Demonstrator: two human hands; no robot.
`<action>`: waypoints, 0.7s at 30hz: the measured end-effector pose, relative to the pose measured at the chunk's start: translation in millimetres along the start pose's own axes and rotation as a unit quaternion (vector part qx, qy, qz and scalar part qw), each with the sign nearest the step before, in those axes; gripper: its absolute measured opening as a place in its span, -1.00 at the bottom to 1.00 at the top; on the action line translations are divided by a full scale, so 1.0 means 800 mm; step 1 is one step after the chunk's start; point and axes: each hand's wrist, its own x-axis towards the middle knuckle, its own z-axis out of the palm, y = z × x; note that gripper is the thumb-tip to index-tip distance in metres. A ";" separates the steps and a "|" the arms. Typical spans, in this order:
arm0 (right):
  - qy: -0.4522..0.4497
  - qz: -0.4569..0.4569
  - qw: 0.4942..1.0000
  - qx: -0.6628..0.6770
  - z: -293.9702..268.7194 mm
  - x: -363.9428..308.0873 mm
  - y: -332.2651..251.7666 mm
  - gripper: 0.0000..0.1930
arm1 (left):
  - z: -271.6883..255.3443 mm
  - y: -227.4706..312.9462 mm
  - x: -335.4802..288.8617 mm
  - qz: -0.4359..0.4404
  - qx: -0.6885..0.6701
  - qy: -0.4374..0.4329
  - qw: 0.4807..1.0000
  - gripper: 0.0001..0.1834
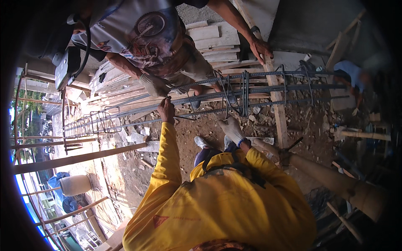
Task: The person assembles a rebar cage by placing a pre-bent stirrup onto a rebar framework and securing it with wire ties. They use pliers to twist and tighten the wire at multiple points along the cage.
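Note:
A long rebar cage [190, 99] of dark ribbed steel bars runs across the view at chest height. My left hand [166, 110], bare, reaches up to the bars with its fingers closed round one of them. Lower down on the right is my right hand [232, 129] in a pale work glove, its fingers closed at the lower end of a bent stirrup [228, 93]. Just right of that stirrup, several stirrups [245, 94] are bunched together. Across the cage, a co-worker's gloved hand [154, 85] rests at the bars near my left fingers.
The co-worker's other, bare hand [261, 49] holds an upright wooden plank [277, 106] crossing the cage. Stacked boards [215, 39] lie behind. Rubble-strewn soil [188, 131] surrounds my feet. A thick pole [335, 180] is at right, a timber beam [83, 158] and pale barrel [75, 185] at left. Another person [354, 77] bends far right.

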 end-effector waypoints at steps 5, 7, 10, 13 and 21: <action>0.069 -0.017 0.997 -0.041 -0.018 -0.010 -0.014 -0.81 | -0.056 0.009 0.000 0.095 0.376 0.135 0.912 -0.53; 0.099 -0.034 0.991 -0.081 -0.018 -0.009 -0.020 -0.80 | -0.044 0.027 -0.035 0.160 0.374 0.152 0.901 -0.53; 0.153 -0.100 0.965 -0.191 -0.021 -0.006 -0.037 -0.78 | -0.002 0.069 -0.088 0.263 0.340 0.116 0.895 -0.58; 0.176 -0.101 0.947 -0.248 -0.037 -0.010 -0.064 -0.78 | 0.054 0.089 -0.126 0.289 0.236 0.004 0.928 -0.73; 0.174 -0.161 0.947 -0.218 -0.050 0.038 -0.095 -0.76 | 0.186 0.100 -0.132 0.198 0.085 -0.254 0.943 -0.76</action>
